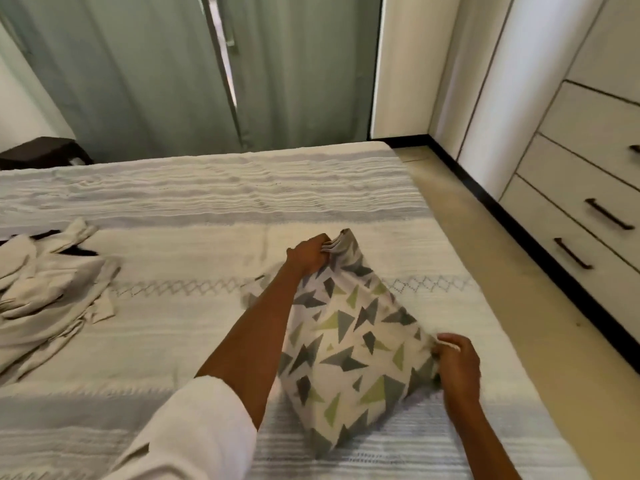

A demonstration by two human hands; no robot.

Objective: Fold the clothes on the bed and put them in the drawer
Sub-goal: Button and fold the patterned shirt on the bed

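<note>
While both hands, left hand (309, 255) and right hand (456, 362), are pinching the patterned cloth (349, 334) mid-fold on the bed (180, 327), the beige clothes (48, 289) are lying unfolded and the drawers (588, 209) are sitting closed.

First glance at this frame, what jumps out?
The triangle-print cloth on the bed, centre right, pinched at its far corner by the left hand and at its near right corner by the right hand. Next, the beige garment heaped at the left edge, and the closed drawers on the right.
</note>
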